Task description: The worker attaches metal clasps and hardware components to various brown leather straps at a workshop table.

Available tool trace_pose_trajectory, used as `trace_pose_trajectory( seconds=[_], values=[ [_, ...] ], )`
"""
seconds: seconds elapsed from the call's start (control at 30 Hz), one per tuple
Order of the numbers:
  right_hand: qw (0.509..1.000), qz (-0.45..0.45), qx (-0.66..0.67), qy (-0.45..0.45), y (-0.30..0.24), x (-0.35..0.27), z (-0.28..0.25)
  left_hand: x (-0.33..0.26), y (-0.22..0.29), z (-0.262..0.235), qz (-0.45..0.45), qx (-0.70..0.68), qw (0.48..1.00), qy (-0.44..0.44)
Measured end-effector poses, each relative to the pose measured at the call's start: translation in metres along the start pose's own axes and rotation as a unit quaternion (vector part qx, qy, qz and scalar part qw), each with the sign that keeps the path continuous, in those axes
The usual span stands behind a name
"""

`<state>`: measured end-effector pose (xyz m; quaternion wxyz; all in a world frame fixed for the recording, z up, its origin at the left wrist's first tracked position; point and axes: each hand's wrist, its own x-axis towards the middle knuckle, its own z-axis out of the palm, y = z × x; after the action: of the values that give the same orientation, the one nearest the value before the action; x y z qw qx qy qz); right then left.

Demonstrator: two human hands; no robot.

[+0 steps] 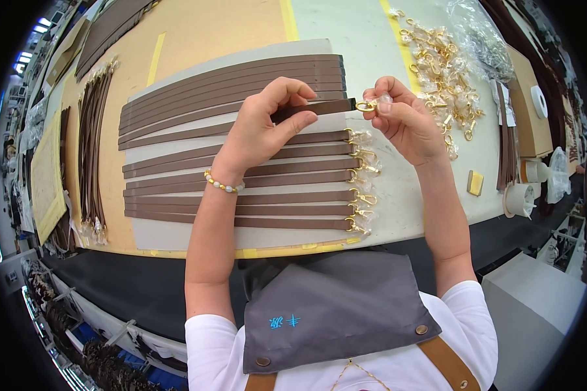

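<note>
My left hand (267,124) curves over a brown strap (326,107), its thumb and fingers apart; the strap shows in the gap between them. I cannot tell whether the fingertips touch it. Close to the strap's dark end, my right hand (407,124) pinches a gold clasp (365,106) with clear wrap on it. The clasp's ring sits right at that end. Below my hands lie several brown straps (293,223) in a row, gold clasps (362,197) in clear wrap at their right ends. Above, more brown straps (241,75) lie side by side without clasps.
A grey board (156,238) lies under the straps. Loose wrapped gold clasps (440,68) are piled at the right, near a clear plastic bag (479,39). A small yellow block (475,183) sits near the edge. Bundled straps (94,150) lie left; a cardboard box (527,98) stands right.
</note>
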<state>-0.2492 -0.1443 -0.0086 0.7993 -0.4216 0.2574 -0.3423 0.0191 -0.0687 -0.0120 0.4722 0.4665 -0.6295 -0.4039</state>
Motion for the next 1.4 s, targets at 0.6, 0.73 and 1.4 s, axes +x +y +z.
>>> trace_pose_trajectory(
  seconds=[0.6, 0.73, 1.4],
  values=[
    [0.990, -0.026, 0.135, -0.035, 0.030, 0.002, 0.018, -0.004, 0.003, 0.011, -0.010, -0.058, 0.998, 0.011],
    [0.976, 0.041, 0.196, -0.085, 0.039, 0.002, 0.015, -0.006, 0.005, 0.015, 0.010, -0.061, 0.998, 0.005],
    [0.979, 0.000, 0.111, -0.169, 0.042, -0.002, 0.015, -0.015, 0.029, 0.021, 0.053, -0.046, 0.997, 0.010]
  ],
)
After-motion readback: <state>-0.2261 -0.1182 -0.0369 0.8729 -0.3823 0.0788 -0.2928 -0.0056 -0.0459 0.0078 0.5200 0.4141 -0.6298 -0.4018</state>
